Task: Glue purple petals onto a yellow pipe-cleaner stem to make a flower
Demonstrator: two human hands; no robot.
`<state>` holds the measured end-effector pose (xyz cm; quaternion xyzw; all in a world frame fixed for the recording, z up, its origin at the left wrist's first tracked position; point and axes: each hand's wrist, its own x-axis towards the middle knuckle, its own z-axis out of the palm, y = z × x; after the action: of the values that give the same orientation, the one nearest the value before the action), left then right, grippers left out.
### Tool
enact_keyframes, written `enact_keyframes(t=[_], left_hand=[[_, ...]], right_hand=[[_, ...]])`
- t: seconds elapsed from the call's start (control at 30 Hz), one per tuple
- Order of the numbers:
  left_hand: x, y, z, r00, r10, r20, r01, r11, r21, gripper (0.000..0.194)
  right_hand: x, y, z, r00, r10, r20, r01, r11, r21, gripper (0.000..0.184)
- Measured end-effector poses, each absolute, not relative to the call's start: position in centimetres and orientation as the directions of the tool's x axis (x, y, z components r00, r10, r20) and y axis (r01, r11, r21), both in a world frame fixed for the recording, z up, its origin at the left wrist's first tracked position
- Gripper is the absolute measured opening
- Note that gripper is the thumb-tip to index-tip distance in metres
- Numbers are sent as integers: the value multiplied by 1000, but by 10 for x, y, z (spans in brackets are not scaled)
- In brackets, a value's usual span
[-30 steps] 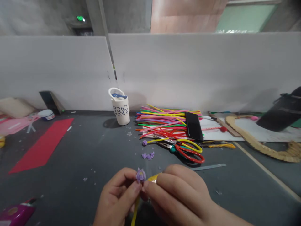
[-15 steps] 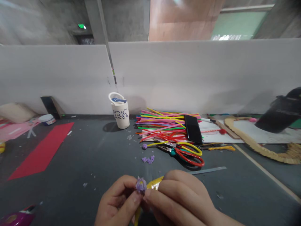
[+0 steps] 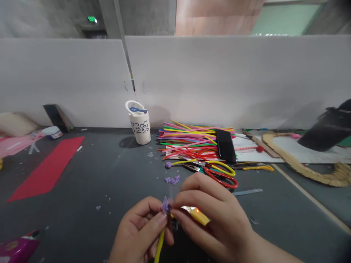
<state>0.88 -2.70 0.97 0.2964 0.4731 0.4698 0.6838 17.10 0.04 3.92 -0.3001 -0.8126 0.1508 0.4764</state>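
My left hand (image 3: 139,232) pinches a yellow pipe cleaner stem (image 3: 159,245) topped by a small purple flower (image 3: 165,205). My right hand (image 3: 211,223) is closed on a yellow lighter (image 3: 197,215), its tip right beside the purple flower; a small orange glow shows on it. Both hands are near the bottom centre, above the dark grey table (image 3: 109,182). Loose purple bits (image 3: 172,180) lie just beyond the hands.
A pile of coloured pipe cleaners (image 3: 192,140) with a black phone (image 3: 226,145) on it lies behind, with red and yellow scissors (image 3: 219,173) in front. A white cup (image 3: 139,124), red sheet (image 3: 48,170), magenta object (image 3: 16,248) and woven cord (image 3: 301,164) surround.
My right hand has lifted and shifted, exposing the yellow lighter that was mostly covered before. The purple flower stays pinched in my left hand.
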Motion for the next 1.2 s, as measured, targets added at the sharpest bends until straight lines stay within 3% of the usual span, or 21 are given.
enact_keyframes(t=[0.17, 0.87, 1.2], left_hand=[[9, -28, 10, 136, 914, -382, -372, 405, 835, 32], [13, -27, 15, 91, 917, -389, -386, 392, 835, 34], [10, -24, 11, 89, 938, -336, -438, 339, 832, 29]], right_hand=[[170, -1, 38, -359, 642, 677, 347, 766, -542, 9], [166, 0, 31, -377, 543, 751, 415, 823, -387, 10], [167, 1, 41, -246, 717, 652, 292, 696, -656, 12]])
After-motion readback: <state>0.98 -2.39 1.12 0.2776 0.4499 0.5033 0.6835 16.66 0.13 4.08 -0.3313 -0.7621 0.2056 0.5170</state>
